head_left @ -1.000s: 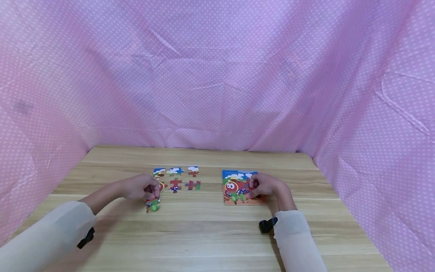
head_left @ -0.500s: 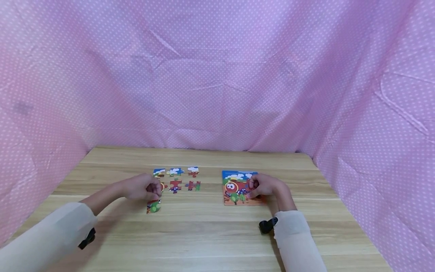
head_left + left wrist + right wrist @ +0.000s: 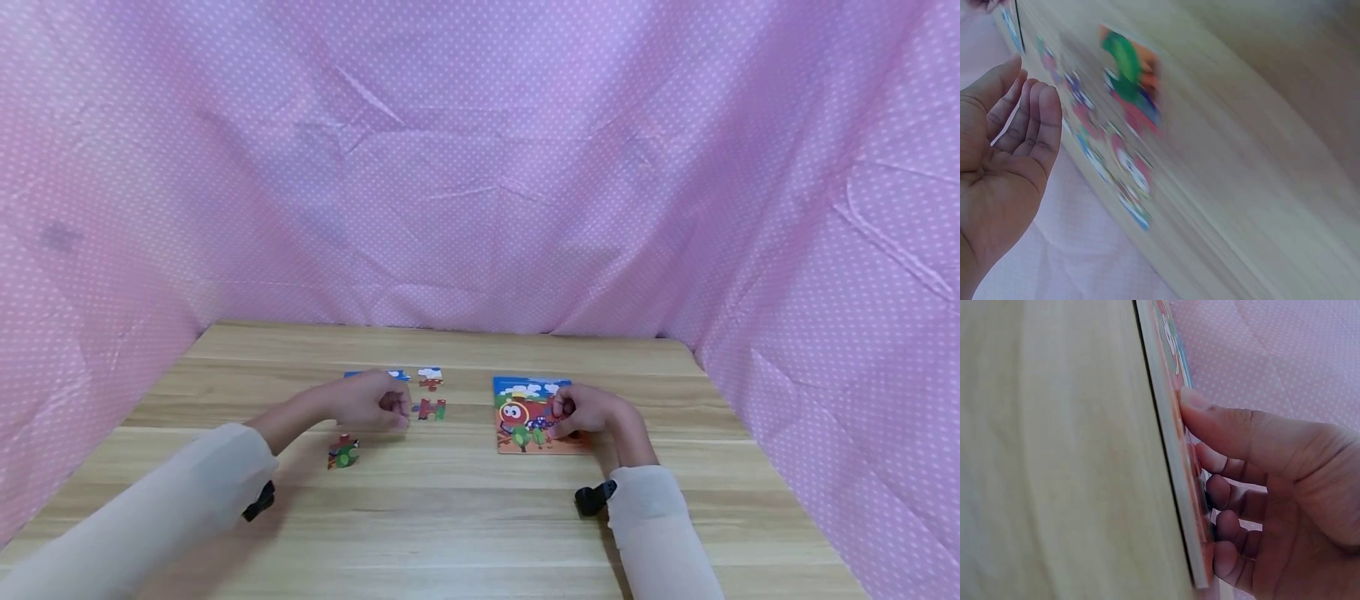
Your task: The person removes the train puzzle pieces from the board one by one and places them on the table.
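In the head view my left hand [image 3: 367, 402] hovers over the rows of loose jigsaw pieces, hiding part of them. The left wrist view shows its fingers loosely bent, holding nothing. A green jigsaw piece [image 3: 343, 452] with a red tab lies on the table nearest to me, below that hand. Just right of the hand are a red piece [image 3: 431, 409] and a white-and-blue piece [image 3: 431, 377]. My right hand [image 3: 592, 411] rests on the right part of the jigsaw board [image 3: 517, 437], a cartoon picture; its thumb and loosely bent fingertips touch the board's surface.
The wooden table [image 3: 450, 517] runs back to a pink dotted cloth [image 3: 480, 208] that hangs behind it and along both sides. A black strap device [image 3: 594, 498] sits at my right wrist, and another [image 3: 259, 502] at my left.
My left hand has left the green piece and moved right over the other pieces. The green piece stays flat on the table. My right hand has kept its place on the board.
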A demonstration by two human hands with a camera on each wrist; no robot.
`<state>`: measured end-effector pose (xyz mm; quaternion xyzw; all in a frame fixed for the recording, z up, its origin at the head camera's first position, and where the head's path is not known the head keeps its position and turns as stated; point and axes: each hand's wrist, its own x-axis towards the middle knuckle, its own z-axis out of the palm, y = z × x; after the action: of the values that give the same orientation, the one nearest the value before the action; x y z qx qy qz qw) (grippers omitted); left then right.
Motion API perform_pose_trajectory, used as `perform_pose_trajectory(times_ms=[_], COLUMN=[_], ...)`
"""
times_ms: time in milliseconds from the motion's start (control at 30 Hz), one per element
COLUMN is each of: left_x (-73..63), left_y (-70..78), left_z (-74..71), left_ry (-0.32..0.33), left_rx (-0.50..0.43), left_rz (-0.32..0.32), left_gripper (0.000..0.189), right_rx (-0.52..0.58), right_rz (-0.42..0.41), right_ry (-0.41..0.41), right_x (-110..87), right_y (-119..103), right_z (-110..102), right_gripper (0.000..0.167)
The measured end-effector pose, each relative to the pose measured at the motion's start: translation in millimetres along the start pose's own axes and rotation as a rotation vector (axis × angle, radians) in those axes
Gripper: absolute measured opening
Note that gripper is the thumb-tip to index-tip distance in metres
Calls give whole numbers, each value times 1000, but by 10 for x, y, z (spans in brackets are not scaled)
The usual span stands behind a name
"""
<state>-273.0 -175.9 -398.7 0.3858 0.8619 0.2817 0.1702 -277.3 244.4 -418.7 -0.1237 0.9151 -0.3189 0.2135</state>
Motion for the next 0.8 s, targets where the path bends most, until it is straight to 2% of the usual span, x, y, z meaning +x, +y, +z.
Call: perform_pose_trajectory(times_ms=[333,600,800], left_x=[486,856,1064], left_y=[242,470,547], left_z=[183,312,414], left_ry=[5,9,5], left_rx=[23,9,34], left_rz=[57,3,16], left_gripper=[6,5,7], right_rx=[1,3,1], right_rz=[15,8,10], right_ry=[7,2,-4], right_x=[9,-4,-1], right_y=[-5,-13,-11], right_z=[-9,-15,-26], right_gripper=[28,29,30])
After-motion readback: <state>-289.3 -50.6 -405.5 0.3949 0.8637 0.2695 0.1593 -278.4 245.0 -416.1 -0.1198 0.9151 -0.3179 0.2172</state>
